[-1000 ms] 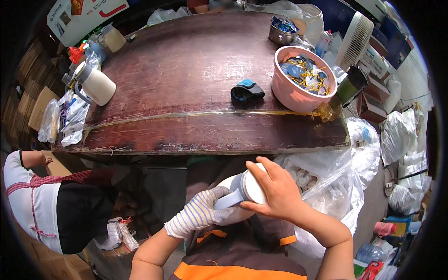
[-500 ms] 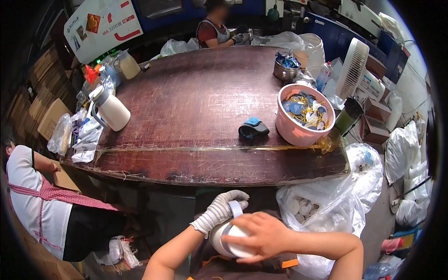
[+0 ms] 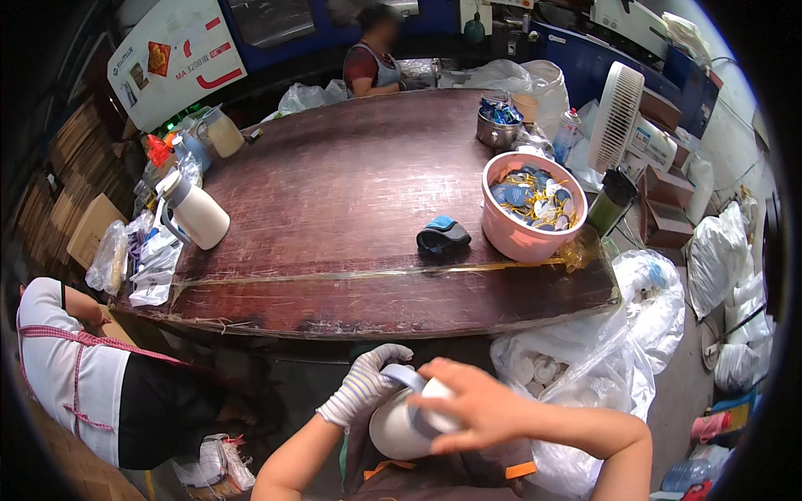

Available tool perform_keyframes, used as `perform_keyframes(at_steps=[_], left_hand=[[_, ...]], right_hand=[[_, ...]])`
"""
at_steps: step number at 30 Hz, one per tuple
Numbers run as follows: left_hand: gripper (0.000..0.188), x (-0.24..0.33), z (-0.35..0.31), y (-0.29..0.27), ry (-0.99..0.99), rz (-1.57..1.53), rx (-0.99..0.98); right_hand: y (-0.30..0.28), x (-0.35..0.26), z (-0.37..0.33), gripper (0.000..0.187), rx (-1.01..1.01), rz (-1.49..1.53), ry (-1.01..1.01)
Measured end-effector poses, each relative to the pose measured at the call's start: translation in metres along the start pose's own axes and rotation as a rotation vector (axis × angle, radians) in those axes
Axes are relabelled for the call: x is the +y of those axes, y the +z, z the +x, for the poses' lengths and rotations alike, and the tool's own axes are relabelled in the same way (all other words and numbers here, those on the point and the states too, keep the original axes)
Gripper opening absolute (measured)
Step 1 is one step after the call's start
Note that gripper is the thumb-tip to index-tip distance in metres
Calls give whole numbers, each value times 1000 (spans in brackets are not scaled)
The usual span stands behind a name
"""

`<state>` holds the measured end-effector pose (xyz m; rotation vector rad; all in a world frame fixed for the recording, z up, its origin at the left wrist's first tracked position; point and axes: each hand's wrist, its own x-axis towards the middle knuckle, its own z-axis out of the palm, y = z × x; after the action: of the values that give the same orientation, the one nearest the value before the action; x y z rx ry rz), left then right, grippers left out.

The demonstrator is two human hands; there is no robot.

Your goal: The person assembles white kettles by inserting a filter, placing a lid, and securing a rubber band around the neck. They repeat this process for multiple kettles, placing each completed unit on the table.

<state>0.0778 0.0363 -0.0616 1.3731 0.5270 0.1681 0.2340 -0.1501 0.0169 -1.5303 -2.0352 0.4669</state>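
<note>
A white jug (image 3: 396, 432) with a pale blue-grey handle and band is held over my lap, tilted. My left hand (image 3: 361, 392), in a striped knit glove, is closed round the handle. Bare, my right hand (image 3: 484, 407) curves over the white top of the jug, thumb and fingers on either side. Part of the top is hidden under those fingers. Beyond the hands is the near edge of the dark red table (image 3: 334, 217), with a blue-and-black cloth item (image 3: 443, 235) lying on it.
A pink bucket (image 3: 528, 242) of round tags with yellow strings stands at the table's right. A similar white jug (image 3: 199, 215) stands at the left. Plastic bags (image 3: 601, 359) with round white pieces lie right of me. One co-worker (image 3: 75, 367) bends at left; another (image 3: 373, 63) sits beyond the table.
My right hand has shifted up and round the jug's top, and more of its body shows. The view has moved slightly. At left the co-worker is bent lower.
</note>
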Motion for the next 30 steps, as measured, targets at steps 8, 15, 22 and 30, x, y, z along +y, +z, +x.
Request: perform_keyframes(at_steps=[8, 15, 22, 30], left_hand=[[14, -17, 12, 8, -118, 77, -41], [33, 46, -65, 13, -380, 12, -128], [34, 58, -68, 59, -464, -343, -256], [29, 41, -57, 59, -320, -513, -46]], right_hand=[[15, -25, 18, 64, 37, 36, -494], [9, 35, 12, 65, 166, 73, 281], [-27, 63, 35, 79, 36, 373, 220], [-134, 234, 52, 63, 681, -557, 758]])
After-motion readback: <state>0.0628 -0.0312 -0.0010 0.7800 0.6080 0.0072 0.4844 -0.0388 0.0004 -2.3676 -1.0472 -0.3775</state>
